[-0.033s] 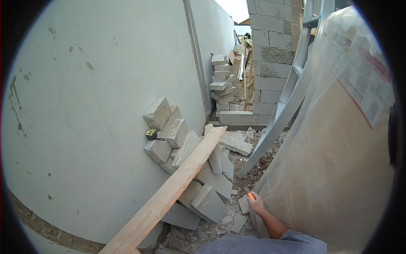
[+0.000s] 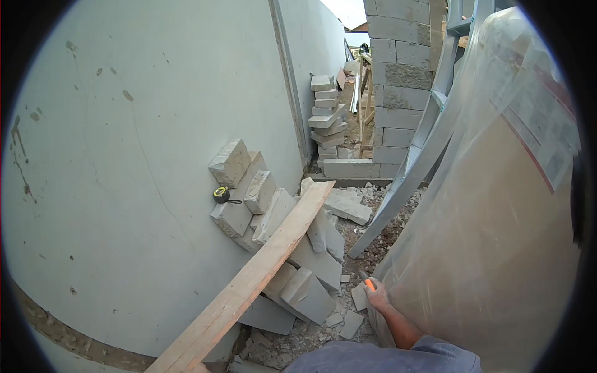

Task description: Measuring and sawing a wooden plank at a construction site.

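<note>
Orange-handled hand tool in my right hand, fingers clamped round the handle, low over the rubble and just beside the plastic-wrapped load. Changed since a moment ago: the tool's dark head shows less of its length, where it reached farther out to the left before. Hand itself barely shifted, so I judge this a turn of the tool rather than a reach. Kind of tool: cannot tell, head too small. Left hand: only a sliver of skin at the lower edge, by the near end of the rough timber plank; whether the fingers grip it, cannot tell. Plank lies as it did, slanting across the tumbled pale blocks, well apart from the tool. Meaning, to my eye: only the tool is in play, the plank's lie unaltered. Tape measure unmoved on the blocks near the plastered wall; ladder foot beyond my right hand, likewise unchanged
</note>
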Demonstrator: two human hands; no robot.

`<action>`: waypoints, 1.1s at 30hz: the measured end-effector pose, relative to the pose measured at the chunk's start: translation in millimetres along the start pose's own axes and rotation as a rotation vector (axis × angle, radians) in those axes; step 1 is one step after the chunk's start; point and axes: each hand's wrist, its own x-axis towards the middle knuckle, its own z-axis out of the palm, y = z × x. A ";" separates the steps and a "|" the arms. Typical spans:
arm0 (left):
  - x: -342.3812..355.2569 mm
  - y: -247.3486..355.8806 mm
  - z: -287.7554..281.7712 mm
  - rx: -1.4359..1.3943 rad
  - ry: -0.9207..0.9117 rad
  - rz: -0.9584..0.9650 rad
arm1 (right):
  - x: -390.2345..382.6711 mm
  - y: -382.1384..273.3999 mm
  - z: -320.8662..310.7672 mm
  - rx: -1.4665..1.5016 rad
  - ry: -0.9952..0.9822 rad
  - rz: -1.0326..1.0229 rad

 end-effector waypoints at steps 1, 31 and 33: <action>-9.1 -3.2 4.9 0.010 0.001 0.011 | 13.0 -3.4 -1.2 0.022 0.032 0.015; -45.3 -38.0 -52.7 0.041 0.150 -0.240 | 180.2 -250.5 251.2 -0.828 -0.338 -0.595; -47.8 -36.8 -50.3 0.033 0.151 -0.230 | 186.3 -259.1 273.0 -0.779 -0.335 -0.516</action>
